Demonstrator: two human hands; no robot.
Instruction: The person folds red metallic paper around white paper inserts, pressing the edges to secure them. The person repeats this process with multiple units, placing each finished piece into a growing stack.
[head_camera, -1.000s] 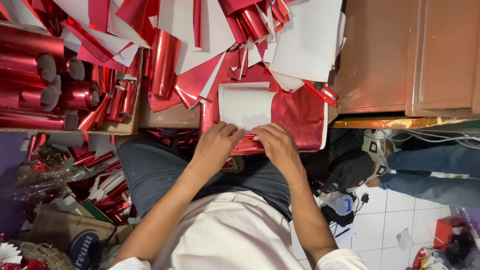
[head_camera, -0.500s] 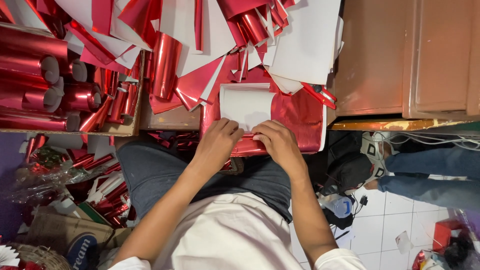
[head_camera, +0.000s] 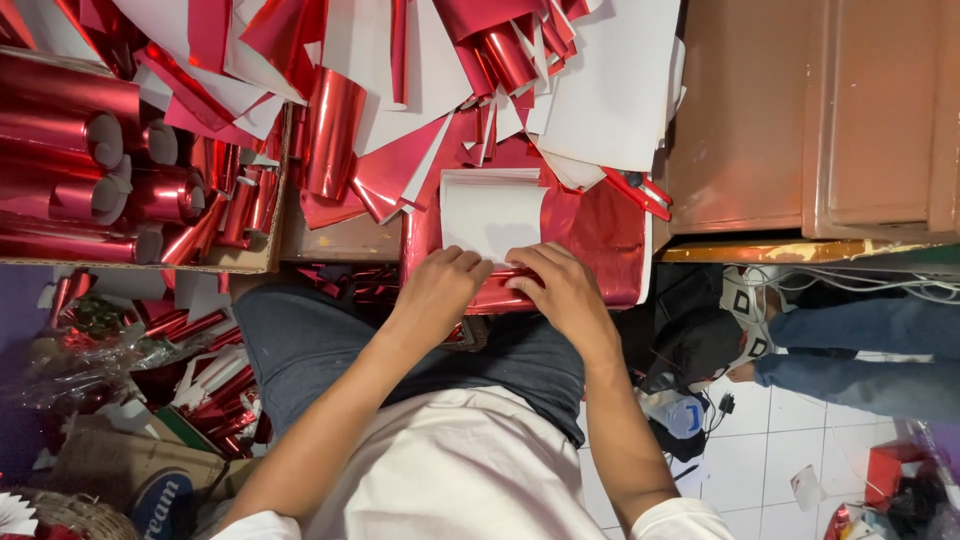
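Red metallic foil sheet (head_camera: 590, 235) lies on the worktop edge in front of me, its white backing (head_camera: 490, 210) turned up in the middle. In the head view my left hand (head_camera: 440, 290) and right hand (head_camera: 555, 290) sit side by side on the sheet's near edge, fingers curled down and pressed onto a tight rolled fold of the foil (head_camera: 500, 285) between them. At my left, a cardboard box (head_camera: 250, 262) holds finished red foil rolls (head_camera: 80, 180) with white cores. Loose white and red offcuts (head_camera: 400, 80) pile up beyond the sheet. Red-handled scissors (head_camera: 635, 192) rest at the sheet's right corner. Down by my left knee lies a brown carton with a round blue label (head_camera: 160, 500).
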